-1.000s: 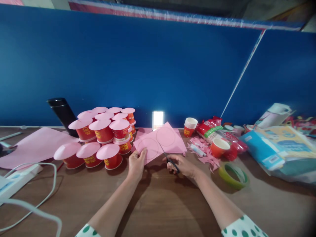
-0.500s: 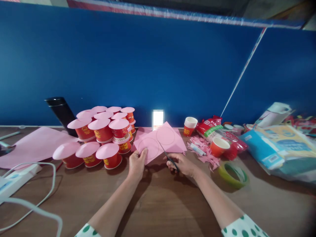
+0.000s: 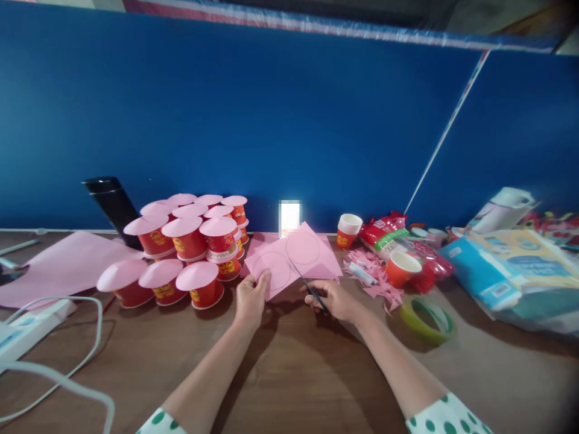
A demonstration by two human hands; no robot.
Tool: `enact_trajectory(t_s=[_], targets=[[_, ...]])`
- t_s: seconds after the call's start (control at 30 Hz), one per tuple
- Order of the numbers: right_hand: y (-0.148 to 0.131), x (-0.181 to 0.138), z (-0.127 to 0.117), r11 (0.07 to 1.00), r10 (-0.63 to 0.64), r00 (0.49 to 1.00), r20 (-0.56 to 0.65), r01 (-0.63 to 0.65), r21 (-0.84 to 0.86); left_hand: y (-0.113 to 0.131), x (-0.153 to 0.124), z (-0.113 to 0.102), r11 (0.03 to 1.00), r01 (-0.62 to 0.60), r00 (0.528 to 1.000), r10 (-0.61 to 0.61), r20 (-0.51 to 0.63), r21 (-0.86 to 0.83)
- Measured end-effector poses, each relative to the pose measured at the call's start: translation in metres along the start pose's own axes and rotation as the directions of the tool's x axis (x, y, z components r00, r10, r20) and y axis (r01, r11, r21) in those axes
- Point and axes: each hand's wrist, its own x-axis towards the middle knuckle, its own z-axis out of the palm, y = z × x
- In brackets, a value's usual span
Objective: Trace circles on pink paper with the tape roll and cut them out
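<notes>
My left hand [image 3: 251, 298] pinches the lower left edge of a pink paper sheet [image 3: 283, 283], thumb on top. Two circles are drawn on this sheet, one by my thumb and one farther up to the right. My right hand [image 3: 333, 299] grips a pair of dark scissors [image 3: 316, 293], its fingers curled around the handles. The blades reach into the sheet from its lower right edge, between the two circles. Beneath the held sheet, more pink paper [image 3: 328, 259] lies on the brown table [image 3: 289, 386].
Red paper cups topped with pink cones [image 3: 196, 277] stand stacked at left, before a black flask [image 3: 111, 208]. At right are stacked cups [image 3: 348, 232], pink scraps [image 3: 384, 292], a tape roll [image 3: 427, 319] and a blue package [image 3: 491, 271]. A white power strip [image 3: 34, 328] lies left.
Almost nothing differs. The scissors and my right hand have shifted very slightly; both hands keep their hold.
</notes>
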Motion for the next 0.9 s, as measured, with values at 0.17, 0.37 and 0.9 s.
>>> enact_trajectory(t_s=[0.17, 0.37, 0.9], targets=[[0.0012, 0.0011, 0.0002, 1.0, -0.005, 1.0, -0.012, 0.005, -0.009, -0.0015, 0.0006, -0.0008, 1.0, 0.001, 1.0, -0.001, 0.004, 0.013], [0.0025, 0.0014, 0.0001, 1.0, -0.014, 1.0, -0.008, 0.014, -0.023, -0.0031, 0.0018, -0.0019, 0.999, -0.003, 1.0, 0.003, 0.005, 0.036], [-0.0059, -0.0012, 0.0026, 0.996, -0.086, 0.996, -0.018, 0.086, -0.004, -0.0099, 0.0003, -0.0009, 0.999, 0.004, 0.994, -0.009, 0.105, 0.042]])
